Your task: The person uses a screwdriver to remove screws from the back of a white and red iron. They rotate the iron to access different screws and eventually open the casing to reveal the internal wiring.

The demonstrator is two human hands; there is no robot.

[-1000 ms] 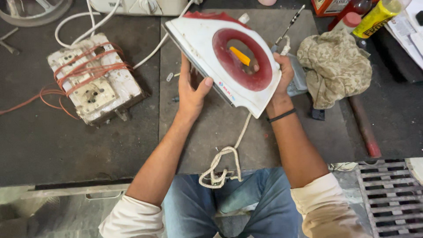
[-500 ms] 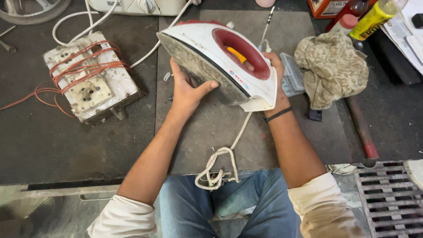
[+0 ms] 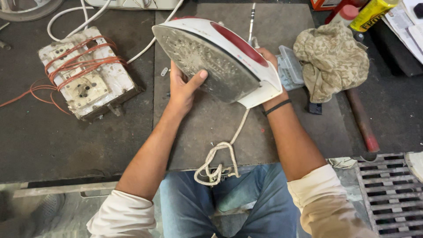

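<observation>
A white and dark red clothes iron (image 3: 220, 57) is held tilted over a dark grey mat (image 3: 207, 123), its dirty grey soleplate turned toward me. My left hand (image 3: 183, 86) grips the iron's lower left edge, thumb on the soleplate. My right hand (image 3: 269, 59) holds the far side near the heel, mostly hidden behind the iron. A black band circles my right wrist. The iron's pale knotted cord (image 3: 218, 163) hangs down to my lap.
A worn white socket board (image 3: 86, 77) wound with orange wire lies at left. A crumpled beige cloth (image 3: 332, 59) and a small clear plastic box (image 3: 291, 68) sit at right. A red-tipped rod (image 3: 361, 123), a yellow bottle (image 3: 374, 11) and a metal grate (image 3: 392, 189) are further right.
The iron has been rolled over: first its red top faced me, now its soleplate does. Both hands kept hold and shifted with it.
</observation>
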